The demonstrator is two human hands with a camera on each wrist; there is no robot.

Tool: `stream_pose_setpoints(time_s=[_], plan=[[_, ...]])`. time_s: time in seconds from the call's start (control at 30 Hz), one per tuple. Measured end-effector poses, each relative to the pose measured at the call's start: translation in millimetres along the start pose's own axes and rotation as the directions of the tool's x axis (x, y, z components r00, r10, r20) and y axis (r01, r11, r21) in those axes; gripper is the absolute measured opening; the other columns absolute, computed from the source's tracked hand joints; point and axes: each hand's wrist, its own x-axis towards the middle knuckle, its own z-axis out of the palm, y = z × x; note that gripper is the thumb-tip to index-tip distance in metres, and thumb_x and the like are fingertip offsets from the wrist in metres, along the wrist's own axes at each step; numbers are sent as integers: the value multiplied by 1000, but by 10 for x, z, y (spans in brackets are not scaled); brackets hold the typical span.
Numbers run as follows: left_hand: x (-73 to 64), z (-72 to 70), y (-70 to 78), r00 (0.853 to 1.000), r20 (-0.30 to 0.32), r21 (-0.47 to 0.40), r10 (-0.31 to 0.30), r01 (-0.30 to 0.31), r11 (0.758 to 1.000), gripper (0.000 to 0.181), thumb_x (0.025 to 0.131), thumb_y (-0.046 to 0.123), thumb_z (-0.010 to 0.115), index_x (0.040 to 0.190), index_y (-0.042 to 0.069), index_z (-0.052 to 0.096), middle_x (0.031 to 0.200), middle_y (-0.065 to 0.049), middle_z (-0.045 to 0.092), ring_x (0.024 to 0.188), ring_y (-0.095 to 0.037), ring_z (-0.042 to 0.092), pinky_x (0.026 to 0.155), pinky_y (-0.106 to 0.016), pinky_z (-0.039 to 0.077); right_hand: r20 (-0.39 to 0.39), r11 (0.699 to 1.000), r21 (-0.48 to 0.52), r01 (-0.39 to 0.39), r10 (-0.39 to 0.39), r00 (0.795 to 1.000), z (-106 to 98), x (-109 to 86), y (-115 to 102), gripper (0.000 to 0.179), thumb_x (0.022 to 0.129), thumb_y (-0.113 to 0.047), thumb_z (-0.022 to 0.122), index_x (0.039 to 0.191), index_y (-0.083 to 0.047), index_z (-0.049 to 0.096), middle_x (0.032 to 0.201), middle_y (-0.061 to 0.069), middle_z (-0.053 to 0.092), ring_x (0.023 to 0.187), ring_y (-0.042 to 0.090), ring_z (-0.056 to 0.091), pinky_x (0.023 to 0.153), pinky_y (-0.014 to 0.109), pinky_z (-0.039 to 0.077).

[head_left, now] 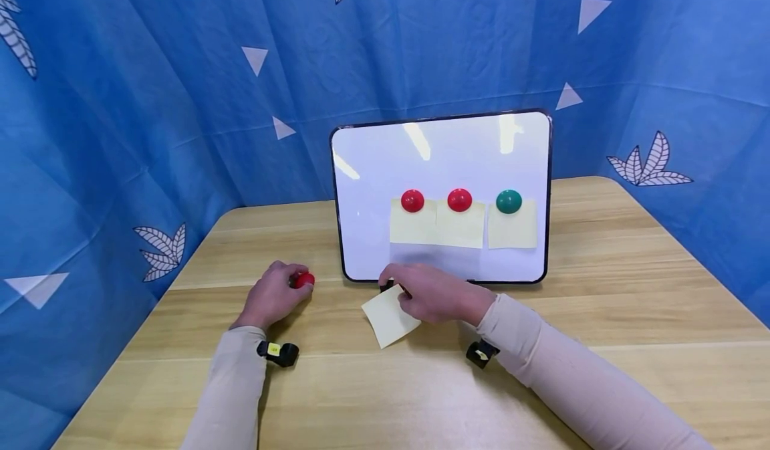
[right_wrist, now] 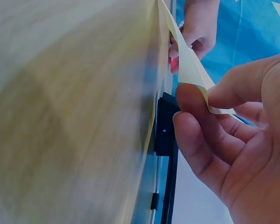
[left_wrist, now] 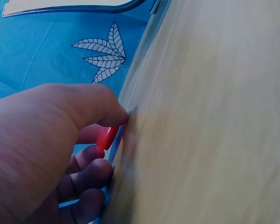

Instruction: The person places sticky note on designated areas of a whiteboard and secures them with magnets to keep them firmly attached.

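Note:
In the head view my left hand [head_left: 278, 296] is low over the tabletop, left of the whiteboard. Its thumb and fingers pinch a round red magnet [head_left: 305, 280], whose red edge [left_wrist: 107, 138] shows between them in the left wrist view. My right hand [head_left: 436, 294], in front of the board's lower edge, holds a pale yellow sticky note [head_left: 390, 317]. From the right wrist view, thumb and index finger pinch one end of the bent note [right_wrist: 190, 65]. Beside those fingertips is a black block [right_wrist: 165, 126] at the board's edge.
The whiteboard [head_left: 367, 202] stands tilted at the back of the wooden table [head_left: 337, 396]. On it, two red magnets [head_left: 412, 200] and a green magnet [head_left: 508, 201] sit over pale yellow notes [head_left: 460, 229]. A blue patterned curtain [head_left: 198, 89] surrounds the table's far side.

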Motion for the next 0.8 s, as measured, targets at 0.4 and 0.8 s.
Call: stream_pose_setpoints(time_s=[0.4,0.8], plan=[[-2,25,30,999,-20,-4,25,-25,1000,51,91,28,72,134,4,61,120,-15,51,102,-31,56,91,-48,53,-48,992,-36,122,-123,991,-8,0,22,41,93,0,58,131,-15,66,122,-1,68,91,11,58,79,24,50],[-4,28,120,995,-90,-55,37,-42,998,49,90,31,73,133,10,62,118,-8,54,100,-28,58,87,-44,53,-72,990,-74,122,-128,989,-15,7,44,30,91,2,59,112,-12,76,100,-1,69,81,10,57,70,21,48]])
